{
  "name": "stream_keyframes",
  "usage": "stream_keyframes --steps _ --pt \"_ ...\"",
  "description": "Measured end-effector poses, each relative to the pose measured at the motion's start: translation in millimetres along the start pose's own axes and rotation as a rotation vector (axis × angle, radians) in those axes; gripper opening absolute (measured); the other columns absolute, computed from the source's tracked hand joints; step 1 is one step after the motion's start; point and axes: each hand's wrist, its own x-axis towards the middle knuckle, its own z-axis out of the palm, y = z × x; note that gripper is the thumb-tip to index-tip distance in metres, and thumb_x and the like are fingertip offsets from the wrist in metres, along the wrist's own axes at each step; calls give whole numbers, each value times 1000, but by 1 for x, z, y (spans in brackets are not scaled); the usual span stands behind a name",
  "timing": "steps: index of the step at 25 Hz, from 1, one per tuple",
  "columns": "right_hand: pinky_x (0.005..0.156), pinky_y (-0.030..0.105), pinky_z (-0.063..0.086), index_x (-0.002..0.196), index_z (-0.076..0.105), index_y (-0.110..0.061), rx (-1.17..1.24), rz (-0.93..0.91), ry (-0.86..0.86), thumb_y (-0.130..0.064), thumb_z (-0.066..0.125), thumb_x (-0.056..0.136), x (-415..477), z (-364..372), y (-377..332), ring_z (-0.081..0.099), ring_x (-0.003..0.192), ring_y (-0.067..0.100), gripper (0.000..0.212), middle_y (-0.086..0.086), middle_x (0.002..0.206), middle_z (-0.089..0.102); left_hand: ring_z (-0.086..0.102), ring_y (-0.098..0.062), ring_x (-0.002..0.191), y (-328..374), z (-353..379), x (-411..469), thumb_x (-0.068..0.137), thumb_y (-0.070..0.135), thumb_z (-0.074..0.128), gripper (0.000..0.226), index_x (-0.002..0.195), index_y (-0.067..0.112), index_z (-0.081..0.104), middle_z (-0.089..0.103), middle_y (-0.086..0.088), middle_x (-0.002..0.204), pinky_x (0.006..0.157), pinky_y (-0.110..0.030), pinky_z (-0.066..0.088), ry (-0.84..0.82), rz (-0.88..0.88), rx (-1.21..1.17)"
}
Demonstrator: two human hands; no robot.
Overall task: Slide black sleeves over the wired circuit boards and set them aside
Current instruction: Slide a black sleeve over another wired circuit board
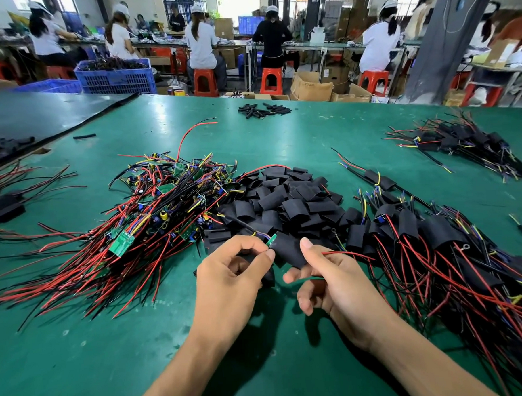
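Head view: left hand [230,277] grip pinches board [271,240], right hand [332,280] grip pinches sleeve [289,252], half on. Sleeved pile [435,238] right edge of tabletop [81,355]; bare pile [152,202] larger, roughly midway.

1. A black sleeve [289,252] hides nearly all of a circuit board [271,240]; only its green tip shows.
2. The pile of sleeved boards [453,255] runs off the right edge.
3. Red wires [2,191] are cut by the left edge.
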Motion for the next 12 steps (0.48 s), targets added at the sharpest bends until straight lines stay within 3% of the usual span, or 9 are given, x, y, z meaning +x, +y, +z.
stream_keyframes --steps 3,6,12 --pt "41 24 42 62 59 -19 -11 -16 -36 -51 69 78 -1 0 -1 50 37 18 37 14 75 69 51 -20 53 -3 0 2 88 8 72 19 78 23 65 64 -10 69 52 -24 45 0 21 37" --pt "41 25 42 69 56 -14 -19 -27 -31 -51 70 76 -1 0 -1 50 37 19 41 16 77 69 59 -29 60 -4 2 1 86 5 73 21 80 24 64 69 0 76 56 -33 52 39 57 62" --pt "42 25 38 61 57 -20 -54 -35 -32 -52 68 78 0 -3 -2 45 36 18 38 16 78 69 56 -8 49 0 -1 3 87 5 73 18 97 20 76 72 1 72 50 -12 44 5 31 29"
